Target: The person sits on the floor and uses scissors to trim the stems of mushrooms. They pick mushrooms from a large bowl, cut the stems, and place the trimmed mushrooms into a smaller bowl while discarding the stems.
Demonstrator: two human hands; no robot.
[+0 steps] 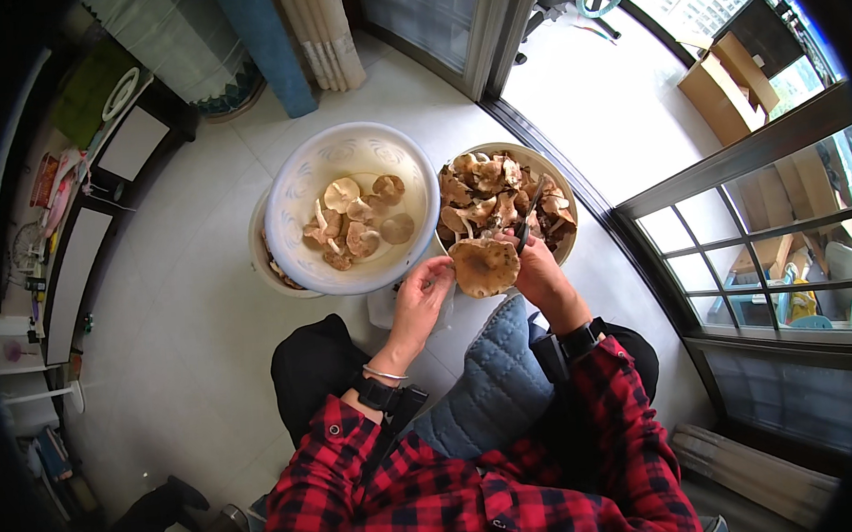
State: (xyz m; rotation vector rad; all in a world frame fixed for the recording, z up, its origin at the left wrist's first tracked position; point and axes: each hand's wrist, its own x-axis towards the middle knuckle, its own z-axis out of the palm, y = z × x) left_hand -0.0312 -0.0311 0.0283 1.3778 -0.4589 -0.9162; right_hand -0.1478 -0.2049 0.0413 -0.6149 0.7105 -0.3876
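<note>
Left fingers pinch mushroom, tips partly hidden; right of mushroom, right fingers grip dark tool, type unclear.

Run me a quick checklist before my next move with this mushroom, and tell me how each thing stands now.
1. Mushroom supported: ok; it sits between the left hand and right hand.
2. Dark tool pointing away from the left hand: ok; it points up over the bowl.
3. Room in the basin: ok; bare bottom shows around its mushrooms.
4. Sleeves clear of the basin: ok; both cuffs end short of it.
5. Basin steady: cannot tell; its support is mostly hidden.
6. Mushroom's far side clean: cannot tell; it faces away.
</note>
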